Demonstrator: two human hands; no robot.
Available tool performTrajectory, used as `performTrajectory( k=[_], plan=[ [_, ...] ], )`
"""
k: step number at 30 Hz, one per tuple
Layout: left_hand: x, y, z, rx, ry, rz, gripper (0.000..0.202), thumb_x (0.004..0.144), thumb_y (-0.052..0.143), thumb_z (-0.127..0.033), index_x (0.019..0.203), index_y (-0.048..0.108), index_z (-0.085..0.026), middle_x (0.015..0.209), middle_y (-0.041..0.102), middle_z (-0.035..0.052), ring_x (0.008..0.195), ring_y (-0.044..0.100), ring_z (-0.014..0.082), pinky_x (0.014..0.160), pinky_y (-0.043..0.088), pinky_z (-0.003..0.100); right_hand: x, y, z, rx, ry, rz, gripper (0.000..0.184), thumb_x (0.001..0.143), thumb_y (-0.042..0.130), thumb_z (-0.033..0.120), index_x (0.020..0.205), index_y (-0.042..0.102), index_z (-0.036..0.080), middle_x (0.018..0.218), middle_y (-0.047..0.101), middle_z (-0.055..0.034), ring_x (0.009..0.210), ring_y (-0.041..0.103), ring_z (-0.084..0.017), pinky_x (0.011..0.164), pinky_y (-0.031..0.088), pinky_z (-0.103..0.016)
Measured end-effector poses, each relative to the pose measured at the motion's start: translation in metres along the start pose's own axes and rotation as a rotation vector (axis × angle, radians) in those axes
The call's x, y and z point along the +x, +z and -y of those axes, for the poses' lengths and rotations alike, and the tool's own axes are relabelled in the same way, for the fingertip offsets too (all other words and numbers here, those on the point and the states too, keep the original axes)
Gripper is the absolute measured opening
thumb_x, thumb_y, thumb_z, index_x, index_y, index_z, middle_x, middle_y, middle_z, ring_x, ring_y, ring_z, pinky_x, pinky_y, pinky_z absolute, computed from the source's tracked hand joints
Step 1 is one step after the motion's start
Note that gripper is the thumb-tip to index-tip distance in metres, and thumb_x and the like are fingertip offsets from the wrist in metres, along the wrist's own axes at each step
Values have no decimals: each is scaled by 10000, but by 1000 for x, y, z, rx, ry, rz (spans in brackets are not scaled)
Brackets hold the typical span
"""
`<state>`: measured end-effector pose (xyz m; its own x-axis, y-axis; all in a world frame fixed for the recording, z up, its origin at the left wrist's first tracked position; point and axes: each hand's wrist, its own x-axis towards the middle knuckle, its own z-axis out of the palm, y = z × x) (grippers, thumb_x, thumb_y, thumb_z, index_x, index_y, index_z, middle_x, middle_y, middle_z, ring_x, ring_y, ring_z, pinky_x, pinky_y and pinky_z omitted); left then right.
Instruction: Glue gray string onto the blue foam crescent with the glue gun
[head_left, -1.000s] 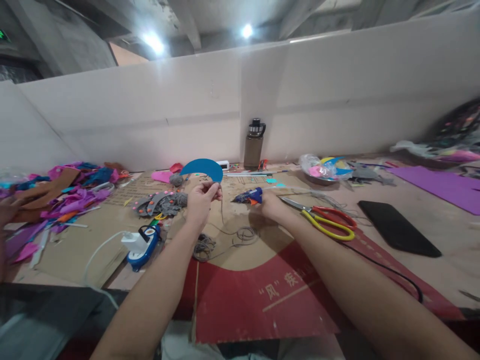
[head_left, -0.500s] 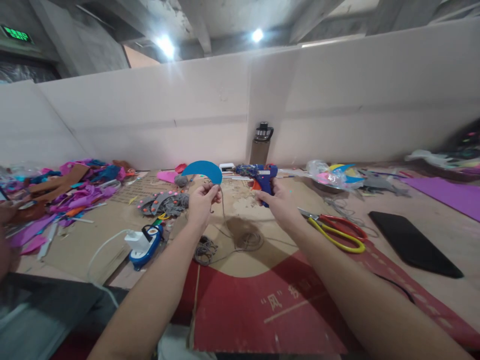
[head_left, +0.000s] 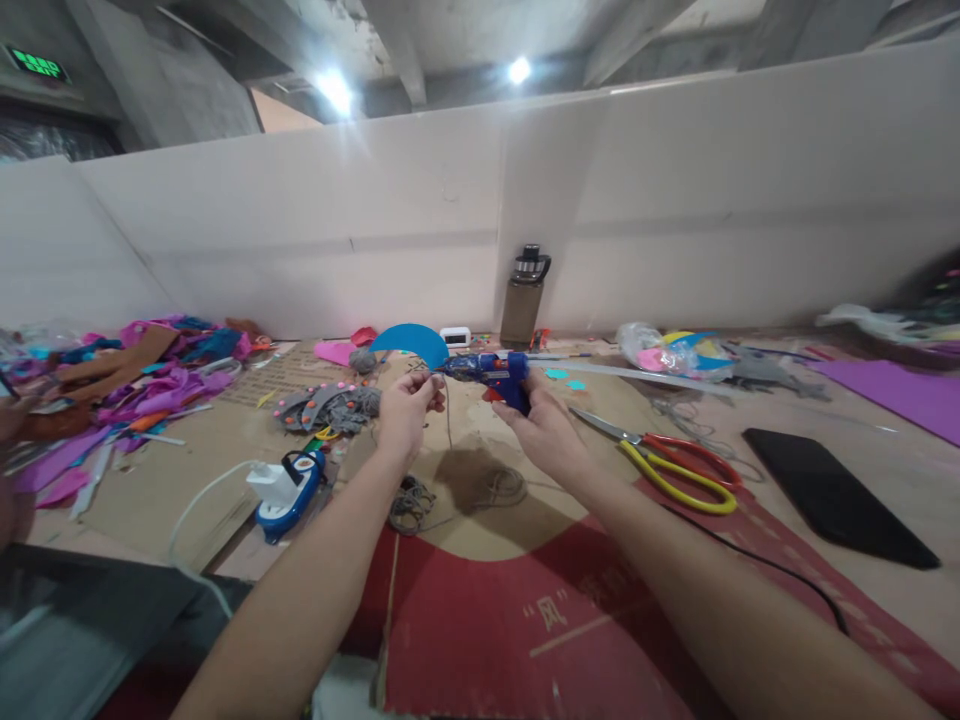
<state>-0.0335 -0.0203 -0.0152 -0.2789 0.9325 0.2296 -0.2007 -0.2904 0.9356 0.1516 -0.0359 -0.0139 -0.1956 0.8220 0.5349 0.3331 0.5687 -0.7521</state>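
A blue curved piece (head_left: 412,343), flat and crescent-like, is pinched at its lower right end by the fingers of my left hand (head_left: 407,410). Grey cord (head_left: 449,425) hangs down from those fingertips. My right hand (head_left: 546,422) grips a blue glue gun (head_left: 510,372), its nozzle pointing left, close to the pinched end. Whether the nozzle touches the piece or the cord, I cannot tell. Below lie a loose coil of cord (head_left: 508,487) and a tangled bundle of cord (head_left: 411,503) on the cardboard (head_left: 517,530).
Red-and-yellow scissors (head_left: 679,475) and a black phone (head_left: 840,495) lie to the right. At left are a blue power strip (head_left: 289,505), a grey decorated piece (head_left: 326,408) and colourful scraps (head_left: 172,370). Behind stands a bottle (head_left: 523,300). Another person's hand (head_left: 15,415) shows at far left.
My right hand has brought the glue gun left and slightly down, so its nozzle is now beside my left fingertips. The left hand with the blue piece has barely moved.
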Motion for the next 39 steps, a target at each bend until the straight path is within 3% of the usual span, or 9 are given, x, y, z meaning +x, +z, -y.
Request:
performTrajectory(
  k=[20, 39],
  plan=[
    [-3, 1, -1, 48, 50, 0, 193, 660, 707, -281, 695, 611, -117, 548, 570, -8, 470, 507, 67, 479, 401, 198, -1, 2, 2, -107, 33, -11, 264, 821, 525, 299, 1062, 540, 190, 902, 674, -80, 777, 603, -226, 696, 441, -341],
    [0, 0, -1, -29, 79, -35, 190, 653, 722, -279, 697, 621, -124, 611, 596, -1, 499, 520, 72, 477, 404, 202, -1, 0, -1, -190, 30, -25, 268, 844, 496, 324, 1066, 546, 184, 943, 662, -103, 826, 590, -251, 746, 440, -375]
  ],
)
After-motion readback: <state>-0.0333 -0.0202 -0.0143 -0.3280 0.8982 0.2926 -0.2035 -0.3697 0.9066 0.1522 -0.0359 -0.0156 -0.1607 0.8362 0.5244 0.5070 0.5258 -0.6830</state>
